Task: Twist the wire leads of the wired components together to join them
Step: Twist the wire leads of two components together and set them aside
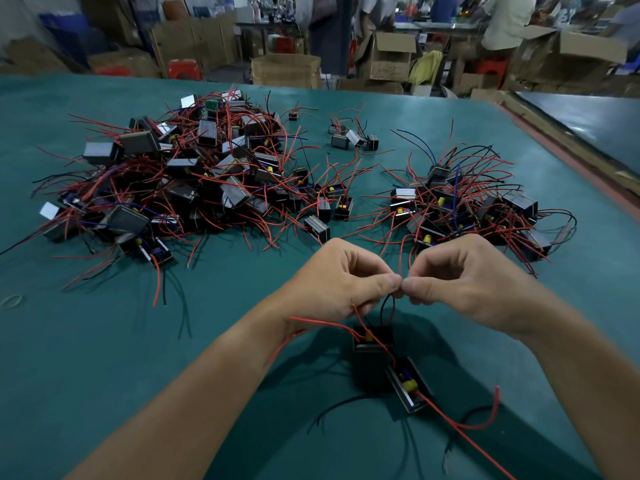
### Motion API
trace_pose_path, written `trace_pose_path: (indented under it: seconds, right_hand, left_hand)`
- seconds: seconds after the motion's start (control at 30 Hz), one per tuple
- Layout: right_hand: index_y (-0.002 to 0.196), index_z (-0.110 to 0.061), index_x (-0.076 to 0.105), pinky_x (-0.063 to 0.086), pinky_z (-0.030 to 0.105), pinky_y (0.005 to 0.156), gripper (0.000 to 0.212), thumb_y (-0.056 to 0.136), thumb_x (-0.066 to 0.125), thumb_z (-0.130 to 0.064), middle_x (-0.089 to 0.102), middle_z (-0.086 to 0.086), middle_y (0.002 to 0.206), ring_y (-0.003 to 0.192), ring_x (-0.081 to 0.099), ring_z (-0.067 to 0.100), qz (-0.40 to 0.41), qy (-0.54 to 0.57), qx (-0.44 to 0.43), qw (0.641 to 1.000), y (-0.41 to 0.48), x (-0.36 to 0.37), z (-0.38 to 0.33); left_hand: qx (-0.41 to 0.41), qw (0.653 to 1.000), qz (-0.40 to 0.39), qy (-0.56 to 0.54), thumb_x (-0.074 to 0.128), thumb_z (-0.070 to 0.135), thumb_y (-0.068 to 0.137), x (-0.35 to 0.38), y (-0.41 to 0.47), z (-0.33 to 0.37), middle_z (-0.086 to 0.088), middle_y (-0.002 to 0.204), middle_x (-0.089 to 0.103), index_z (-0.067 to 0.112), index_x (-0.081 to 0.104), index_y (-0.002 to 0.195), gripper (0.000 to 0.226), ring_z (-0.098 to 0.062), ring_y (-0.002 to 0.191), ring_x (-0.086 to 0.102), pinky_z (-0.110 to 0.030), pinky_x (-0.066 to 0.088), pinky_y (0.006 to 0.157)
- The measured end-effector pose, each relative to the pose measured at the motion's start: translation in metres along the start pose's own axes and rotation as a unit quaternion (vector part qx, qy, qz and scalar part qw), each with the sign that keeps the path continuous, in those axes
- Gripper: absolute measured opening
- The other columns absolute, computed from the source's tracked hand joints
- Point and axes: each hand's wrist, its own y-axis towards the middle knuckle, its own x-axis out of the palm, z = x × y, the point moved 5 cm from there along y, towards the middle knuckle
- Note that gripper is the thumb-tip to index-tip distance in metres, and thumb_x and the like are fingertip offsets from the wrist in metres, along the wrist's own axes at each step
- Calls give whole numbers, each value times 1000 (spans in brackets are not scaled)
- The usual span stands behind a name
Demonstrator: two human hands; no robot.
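Above the green worktop point(242, 289) left hand point(341, 282) and right hand point(460, 278) pinch the wire leads point(388, 306) fingertip to fingertip; best to roll them tight, two components point(408, 382) hanging slack below.

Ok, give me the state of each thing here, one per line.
leads: pinched at one spot, looping below
left hand: pinching the leads
right hand: pinching the leads
components: below the hands, wires running up to them
left pile: heaped, tangled
right pile: smaller, tangled
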Motion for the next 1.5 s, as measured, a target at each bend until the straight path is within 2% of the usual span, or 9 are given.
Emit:
trace_pose_path:
  seconds: [0.17,0.33,0.43,0.53,0.63,0.83,0.93,1.1,1.5]
  right_hand:
    - [49,-14,60,47,22,54,22,70,67,-13,55,4,53,50,51,13,-73,182,134,971,-3,9,4]
    - [48,-15,59,47,25,56,21,68,61,-10,54,4,53,45,49,10,-85,215,199,952,-3,14,6]
    - [49,-7,59,42,27,53,35,83,61,1,53,5,50,46,44,14,-7,103,129,986,1,8,7]
    - [51,-3,51,27,23,44,42,85,72,-13,41,-3,44,44,32,10,100,-71,-19,992,1,2,-6]
    - [57,-8,57,26,20,42,35,79,74,-27,42,-3,45,43,33,6,56,-26,-92,994,-5,10,-15]
    - [74,-21,73,30,20,44,11,77,81,-28,51,-1,45,42,36,4,-37,-129,-86,987,-7,38,-10]
    - [71,-19,70,31,21,44,12,80,77,-17,51,8,48,44,36,8,-44,-99,-78,991,-5,37,-9]
    - [88,-27,72,31,18,45,12,77,76,-31,48,-4,48,45,36,5,-45,-58,-74,995,-6,39,-7]
    - [63,-13,62,29,28,43,28,90,68,-11,44,0,49,47,36,9,-33,-38,-59,997,-3,25,-8]
  left_hand:
    - [37,999,0,2,66,4,91,3,-2,5,6,50,53,-2,73,82,13,-4,44,45,-16,38,45]
    - [60,998,9,19,70,2,88,3,-4,10,-27,55,53,-3,75,83,9,-18,50,44,-30,34,46]
    - [57,997,29,49,70,1,86,3,-3,8,-10,50,55,1,74,78,9,-16,45,44,-27,33,44]
    - [23,996,65,49,67,-1,86,-2,-1,3,4,43,56,11,68,72,19,-5,36,43,-14,34,41]
    - [-6,995,99,16,65,9,92,-10,2,-1,2,39,53,13,64,73,19,-8,31,40,-14,34,39]
    - [-37,993,108,-9,56,10,97,-13,4,-2,2,39,53,8,61,82,16,-9,30,39,-16,35,37]
    - [-66,993,92,-36,51,7,98,-12,5,-3,2,42,53,8,57,79,20,-10,34,39,-18,35,37]
    - [-95,989,78,-76,47,10,98,-15,4,-3,0,45,54,9,54,76,23,-13,38,42,-17,36,38]
    - [-120,984,9,-129,46,11,98,-16,3,-7,-2,54,62,13,53,83,17,-13,39,46,-16,40,41]
